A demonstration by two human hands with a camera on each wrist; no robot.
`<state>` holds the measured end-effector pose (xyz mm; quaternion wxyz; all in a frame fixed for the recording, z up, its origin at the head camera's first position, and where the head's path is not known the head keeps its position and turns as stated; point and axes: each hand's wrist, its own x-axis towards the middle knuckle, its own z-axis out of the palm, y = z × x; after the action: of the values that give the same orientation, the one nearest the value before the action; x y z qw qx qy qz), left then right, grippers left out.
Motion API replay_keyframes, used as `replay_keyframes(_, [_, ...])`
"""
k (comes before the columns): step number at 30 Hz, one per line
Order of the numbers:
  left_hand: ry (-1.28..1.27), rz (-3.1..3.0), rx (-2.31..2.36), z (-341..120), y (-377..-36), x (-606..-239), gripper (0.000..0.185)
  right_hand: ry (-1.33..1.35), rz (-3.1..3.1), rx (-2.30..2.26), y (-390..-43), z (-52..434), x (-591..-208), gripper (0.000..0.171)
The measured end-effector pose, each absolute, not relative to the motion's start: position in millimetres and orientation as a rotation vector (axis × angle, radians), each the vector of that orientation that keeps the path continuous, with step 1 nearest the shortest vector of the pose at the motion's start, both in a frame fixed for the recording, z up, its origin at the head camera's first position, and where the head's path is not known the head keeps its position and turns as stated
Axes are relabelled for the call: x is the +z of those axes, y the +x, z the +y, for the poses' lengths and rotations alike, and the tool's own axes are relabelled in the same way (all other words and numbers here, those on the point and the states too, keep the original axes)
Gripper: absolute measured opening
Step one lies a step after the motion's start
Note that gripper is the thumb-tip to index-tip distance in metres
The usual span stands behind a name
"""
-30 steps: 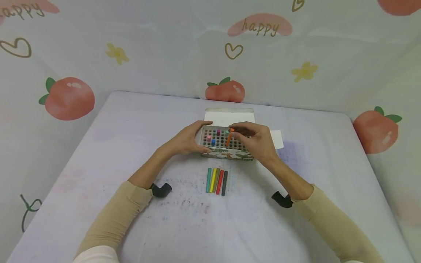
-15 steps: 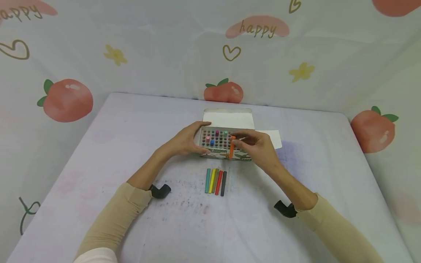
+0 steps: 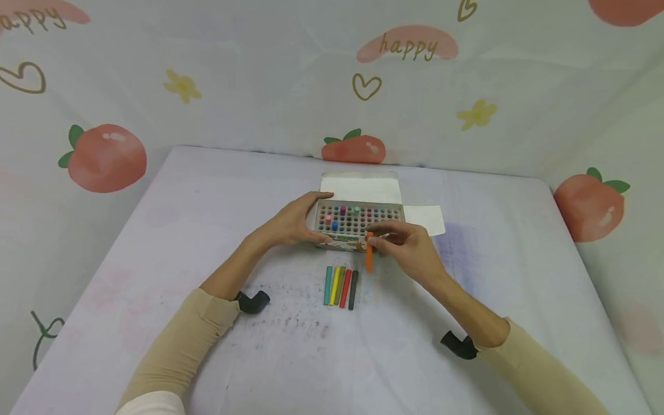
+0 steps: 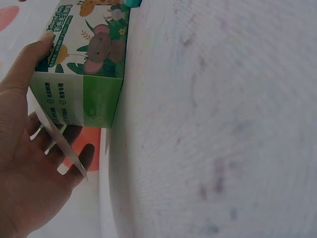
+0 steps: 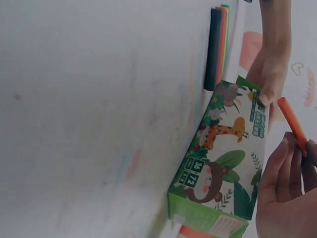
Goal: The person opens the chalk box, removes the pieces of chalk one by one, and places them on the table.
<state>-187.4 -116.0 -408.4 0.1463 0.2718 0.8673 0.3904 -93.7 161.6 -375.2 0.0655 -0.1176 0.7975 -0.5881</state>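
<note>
Well in from the table's near edge, five coloured sticks are lying side by side, apparently lined up to stay distinct. Farther in, the right hand is pinching an orange stick near its upper end, seemingly to leave its lower part free. Beyond, the left hand is gripping the left end of the box, probably steadying it. Toward the far edge, the lid flap is stretching back, likely leaving the box's top accessible.
</note>
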Motion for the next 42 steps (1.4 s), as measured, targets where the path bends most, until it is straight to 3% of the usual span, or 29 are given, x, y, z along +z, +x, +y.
replay_keyframes(42, [0.826, 2.541, 1.059, -115.0, -186.7, -405.1, 0.106, -0.127, 2.306, -1.515, -71.5, 155.9, -418.2, 0.018])
